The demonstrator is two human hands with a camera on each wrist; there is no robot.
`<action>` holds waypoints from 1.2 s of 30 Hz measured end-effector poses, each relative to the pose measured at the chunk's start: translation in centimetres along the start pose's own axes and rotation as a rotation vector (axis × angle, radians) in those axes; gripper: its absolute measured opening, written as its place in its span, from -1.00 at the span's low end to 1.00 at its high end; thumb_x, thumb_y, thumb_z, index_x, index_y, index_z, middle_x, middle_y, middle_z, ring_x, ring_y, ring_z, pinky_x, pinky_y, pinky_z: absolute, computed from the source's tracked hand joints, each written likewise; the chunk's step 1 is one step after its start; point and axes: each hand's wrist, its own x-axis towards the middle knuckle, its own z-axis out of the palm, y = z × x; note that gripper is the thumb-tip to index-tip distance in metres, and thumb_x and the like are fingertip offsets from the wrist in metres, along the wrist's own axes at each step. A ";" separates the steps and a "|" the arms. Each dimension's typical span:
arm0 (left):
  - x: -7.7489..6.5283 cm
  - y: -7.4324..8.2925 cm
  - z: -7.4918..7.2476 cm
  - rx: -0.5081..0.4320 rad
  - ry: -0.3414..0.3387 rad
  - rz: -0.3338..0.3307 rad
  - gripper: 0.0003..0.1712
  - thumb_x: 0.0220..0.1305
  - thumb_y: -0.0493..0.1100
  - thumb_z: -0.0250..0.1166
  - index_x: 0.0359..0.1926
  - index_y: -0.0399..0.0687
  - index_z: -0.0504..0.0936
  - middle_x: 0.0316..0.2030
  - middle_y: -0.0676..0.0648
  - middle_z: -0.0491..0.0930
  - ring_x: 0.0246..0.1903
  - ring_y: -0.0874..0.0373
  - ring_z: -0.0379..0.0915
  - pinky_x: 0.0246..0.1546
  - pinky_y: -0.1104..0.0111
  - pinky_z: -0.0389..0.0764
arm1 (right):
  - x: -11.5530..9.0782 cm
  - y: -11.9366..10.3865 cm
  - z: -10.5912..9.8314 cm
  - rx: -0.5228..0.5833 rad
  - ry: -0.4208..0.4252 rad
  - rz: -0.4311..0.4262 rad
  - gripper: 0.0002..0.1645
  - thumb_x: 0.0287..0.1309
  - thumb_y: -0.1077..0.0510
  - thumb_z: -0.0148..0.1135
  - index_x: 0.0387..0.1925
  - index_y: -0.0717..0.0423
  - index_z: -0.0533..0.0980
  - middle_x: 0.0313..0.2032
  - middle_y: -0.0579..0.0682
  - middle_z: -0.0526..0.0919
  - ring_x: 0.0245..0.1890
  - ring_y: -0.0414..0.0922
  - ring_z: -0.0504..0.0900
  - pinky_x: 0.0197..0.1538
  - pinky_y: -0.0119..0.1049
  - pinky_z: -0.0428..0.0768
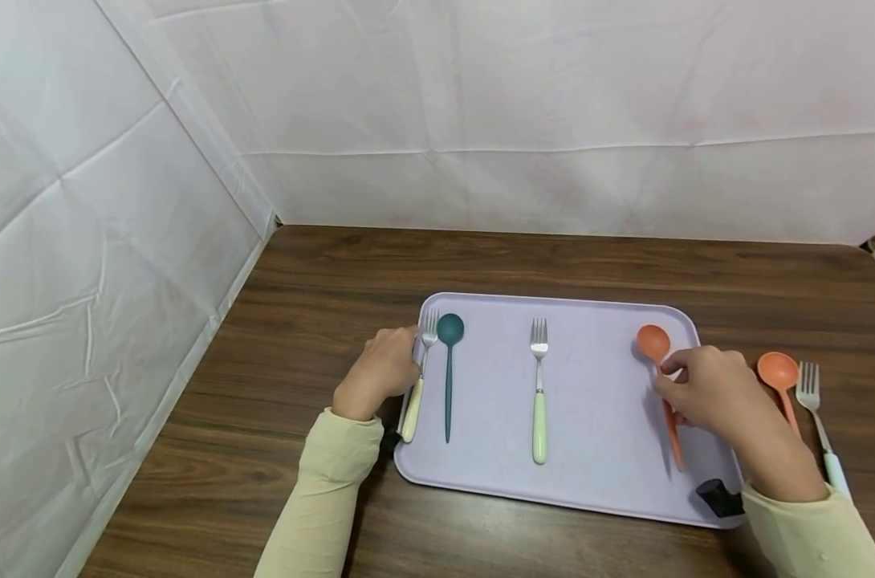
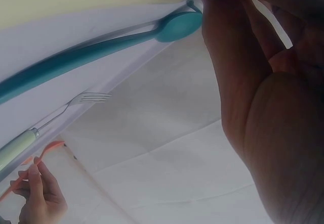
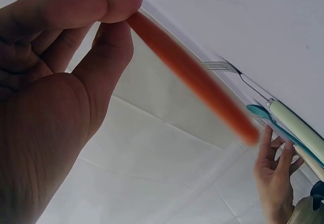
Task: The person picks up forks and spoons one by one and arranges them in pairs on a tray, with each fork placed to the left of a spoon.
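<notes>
My right hand (image 1: 712, 393) pinches an orange spoon (image 1: 653, 343) by its handle between thumb and fingers, over the right part of a lilac tray (image 1: 589, 449). At the tray's left edge, my left hand (image 1: 383, 365) pinches a cream-handled fork (image 1: 412, 413) near its neck; the fingertips are partly hidden. Just right of that fork lies a dark teal spoon (image 1: 449, 331), also large in the left wrist view. A fork with a light green handle (image 1: 539, 425) lies mid-tray, tines pointing away.
Right of the tray, a second orange spoon (image 1: 778, 372) and a fork with a mint handle (image 1: 808, 387) lie on the dark wooden table (image 1: 264, 385), partly behind the right forearm. White sheets (image 1: 553, 104) hang behind and at the left.
</notes>
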 end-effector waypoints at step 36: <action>0.6 0.6 0.5 -0.012 -0.029 -0.025 -0.46 0.09 -0.43 0.14 0.15 -0.13 0.48 -0.31 -0.14 0.49 -0.50 0.02 0.41 -0.59 0.32 0.45 | 1.4 -4.0 2.7 -0.001 -0.071 -0.076 -0.75 0.02 0.26 0.14 -0.27 0.38 0.55 -0.77 -0.14 0.48 -0.84 -0.28 0.44 -0.67 -0.30 0.41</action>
